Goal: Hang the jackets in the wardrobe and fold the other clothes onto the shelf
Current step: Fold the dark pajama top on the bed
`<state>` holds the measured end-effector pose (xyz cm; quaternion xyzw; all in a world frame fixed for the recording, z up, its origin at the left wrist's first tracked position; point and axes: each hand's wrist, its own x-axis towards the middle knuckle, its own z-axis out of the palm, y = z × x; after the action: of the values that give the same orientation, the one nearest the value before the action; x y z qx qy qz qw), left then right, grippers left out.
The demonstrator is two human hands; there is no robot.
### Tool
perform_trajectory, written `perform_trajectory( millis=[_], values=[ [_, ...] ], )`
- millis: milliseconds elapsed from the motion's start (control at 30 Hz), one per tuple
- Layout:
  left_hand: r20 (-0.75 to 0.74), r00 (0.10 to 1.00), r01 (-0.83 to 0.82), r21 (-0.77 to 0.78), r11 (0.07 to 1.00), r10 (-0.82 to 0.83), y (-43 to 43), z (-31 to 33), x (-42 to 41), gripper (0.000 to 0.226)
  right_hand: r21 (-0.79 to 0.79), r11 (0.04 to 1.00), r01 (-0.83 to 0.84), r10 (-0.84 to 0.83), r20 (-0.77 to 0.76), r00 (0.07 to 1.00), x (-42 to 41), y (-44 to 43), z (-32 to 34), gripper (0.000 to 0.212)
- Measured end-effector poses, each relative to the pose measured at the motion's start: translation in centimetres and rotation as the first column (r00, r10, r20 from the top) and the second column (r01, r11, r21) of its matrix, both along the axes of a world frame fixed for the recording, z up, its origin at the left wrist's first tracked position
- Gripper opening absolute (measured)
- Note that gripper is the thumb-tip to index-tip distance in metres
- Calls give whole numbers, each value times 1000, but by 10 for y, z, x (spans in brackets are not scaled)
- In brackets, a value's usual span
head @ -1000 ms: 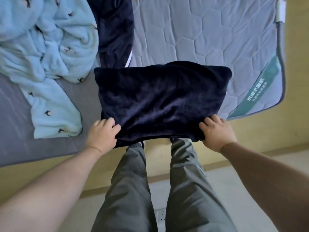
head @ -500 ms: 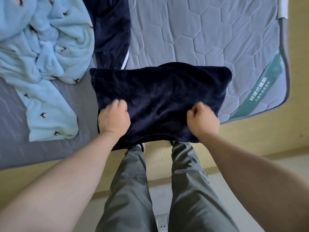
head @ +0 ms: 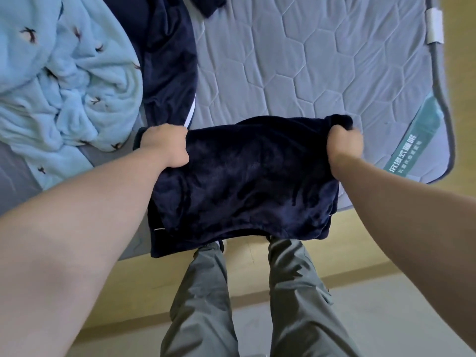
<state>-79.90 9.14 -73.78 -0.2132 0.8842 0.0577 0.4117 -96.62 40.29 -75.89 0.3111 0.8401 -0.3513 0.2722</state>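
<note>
A folded dark navy fleece garment (head: 244,181) lies at the near edge of the bed, its lower part hanging over the edge. My left hand (head: 166,146) grips its far left corner. My right hand (head: 343,144) grips the far right corner, where the fabric bunches above my fingers. A second navy fleece piece (head: 167,65) with a white stripe lies stretched out behind my left hand.
A crumpled light blue fleece (head: 64,86) with small bird prints fills the bed's left side. The grey quilted mattress pad (head: 322,60) is bare on the right. Another dark cloth scrap (head: 208,5) shows at the top edge. My legs stand on the floor below.
Both hands slid from the garment's near edge up to its far corners and closed on them. The garment now reaches lower over the bed edge.
</note>
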Motion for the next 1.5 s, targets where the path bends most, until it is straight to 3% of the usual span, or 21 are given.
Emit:
perform_trajectory(
  millis=[100,200,267,367,433,533,600,733,800,933,1000,1067,1100,1133,1200,1300,1400,1500],
  values=[
    [-113,993,-54,-153,987,37,-21,11,-13,16,24,996,80,-73,-213,974,-28,-8,4,48],
    [-214,975,-120,-284,951,59,-38,14,-29,18,-64,996,65,-80,-285,955,-59,-29,6,24],
    [-219,971,-171,-346,923,98,-42,11,-37,26,-130,991,20,-52,-248,967,-70,-40,4,19],
    [-275,955,-213,-370,904,112,-28,5,-39,53,-213,974,-77,65,-63,996,-67,-38,6,48],
    [-470,883,-163,-279,946,14,-1,4,-36,63,-200,967,-156,168,46,985,-56,-24,10,70],
    [-641,759,59,-102,993,-111,59,0,-25,66,-235,943,-235,286,215,934,-39,3,13,74],
    [-593,796,120,-43,992,-122,96,-7,-12,66,-288,926,-245,330,299,895,-28,17,10,75],
    [-280,955,94,-30,995,-98,135,-26,6,83,-439,858,-267,436,348,830,-22,30,2,84],
    [-314,949,12,-21,1000,-18,146,-22,-3,80,-489,825,-284,490,366,791,-27,33,-1,87],
    [-499,846,-154,106,982,187,155,-12,-27,54,-580,785,-219,504,390,771,-31,42,0,84],
    [-448,807,-298,253,920,385,153,-11,-38,51,-632,754,-178,502,381,776,-27,43,7,78],
    [-415,690,-472,363,803,593,146,-12,-47,51,-671,723,-162,492,337,803,-19,41,17,69],
    [-458,636,-516,345,784,621,142,-12,-49,53,-685,710,-161,479,304,824,-15,39,23,66],
    [-531,640,-514,243,823,556,138,-14,-48,58,-697,698,-165,465,266,844,-10,36,30,64],
    [-571,761,-417,-65,907,308,132,-17,-36,72,-713,677,-180,440,196,876,1,27,45,63],
    [-431,897,-222,-251,942,97,124,-29,-9,80,-727,641,-248,422,63,904,18,11,69,57],
    [-262,960,46,-195,980,-97,116,-42,7,86,-706,586,-398,476,-98,874,45,-20,88,53],
    [-287,958,-4,70,998,24,93,-33,3,80,-622,585,-520,487,-243,839,78,-62,96,57]
  ],
)
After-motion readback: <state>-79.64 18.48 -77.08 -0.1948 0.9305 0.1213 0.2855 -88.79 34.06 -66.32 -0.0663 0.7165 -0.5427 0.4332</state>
